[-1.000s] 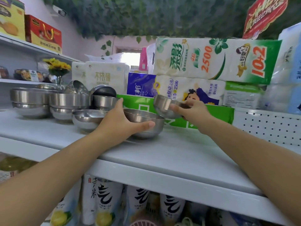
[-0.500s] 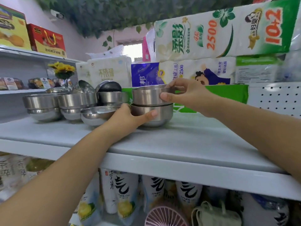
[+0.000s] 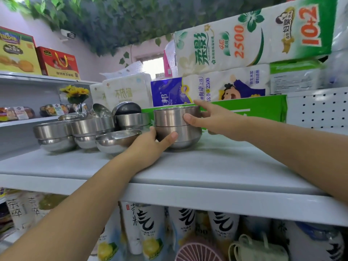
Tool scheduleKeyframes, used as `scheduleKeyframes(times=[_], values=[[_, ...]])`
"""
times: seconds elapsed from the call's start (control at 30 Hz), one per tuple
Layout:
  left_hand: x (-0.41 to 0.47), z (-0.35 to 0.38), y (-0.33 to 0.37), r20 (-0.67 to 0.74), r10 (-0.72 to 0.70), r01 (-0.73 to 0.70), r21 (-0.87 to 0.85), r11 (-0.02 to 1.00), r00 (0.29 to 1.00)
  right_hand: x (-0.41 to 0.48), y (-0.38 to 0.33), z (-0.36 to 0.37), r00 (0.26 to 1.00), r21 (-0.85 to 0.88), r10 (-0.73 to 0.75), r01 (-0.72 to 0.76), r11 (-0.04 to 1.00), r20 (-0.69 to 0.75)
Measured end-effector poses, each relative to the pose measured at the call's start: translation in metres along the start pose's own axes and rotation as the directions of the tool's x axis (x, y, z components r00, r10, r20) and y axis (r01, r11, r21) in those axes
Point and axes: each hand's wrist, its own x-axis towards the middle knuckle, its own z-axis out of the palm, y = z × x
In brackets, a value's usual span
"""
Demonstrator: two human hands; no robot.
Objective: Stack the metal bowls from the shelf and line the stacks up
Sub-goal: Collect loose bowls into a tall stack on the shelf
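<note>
Upper bowl [image 3: 169,116] sits nested in lower bowl [image 3: 185,137] on the white shelf [image 3: 188,166], a two-high stack just right of a single loose bowl [image 3: 114,140]. The right hand [image 3: 212,120] grasps the upper one, thumb on the near wall, fingers [image 3: 205,106] over the far rim. Left hand [image 3: 148,146] grips the lower bowl from its left side, thumb across the front, other fingers hidden behind it. More stacked bowls [image 3: 90,127] stand further left on the shelf, and a green pack [image 3: 263,108] lies just behind the held stack.
</note>
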Motion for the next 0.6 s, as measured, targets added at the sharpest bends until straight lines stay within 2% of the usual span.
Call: scheduleKeyframes(times=[0.17, 0.23, 0.33, 0.43, 0.53, 0.6], values=[[0.001, 0.000, -0.004, -0.110, 0.129, -0.106, 0.194, 0.975, 0.986, 0.002, 0.010, 0.007, 0.997, 0.015, -0.009, 0.011, 1.000, -0.070], [-0.002, -0.002, -0.002, -0.216, 0.174, -0.144, 0.147, 0.978, 0.961, 0.004, 0.014, 0.013, 0.992, 0.012, -0.031, 0.032, 0.999, -0.119], [0.001, -0.014, 0.000, -0.419, 0.119, -0.138, -0.014, 0.990, 0.900, 0.010, 0.015, 0.020, 0.982, -0.051, -0.054, 0.046, 0.998, -0.182], [0.015, -0.033, 0.005, -0.556, 0.112, -0.173, -0.057, 0.983, 0.823, 0.016, 0.013, 0.029, 0.969, -0.049, -0.070, 0.060, 0.997, -0.236], [0.033, -0.053, 0.008, -0.585, 0.100, -0.125, -0.002, 0.992, 0.805, 0.023, 0.017, 0.033, 0.962, -0.032, -0.039, 0.032, 0.999, -0.270], [0.049, -0.062, -0.001, -0.523, 0.071, -0.021, 0.101, 0.995, 0.850, 0.027, 0.022, 0.032, 0.964, -0.025, -0.010, 0.004, 1.000, -0.264]])
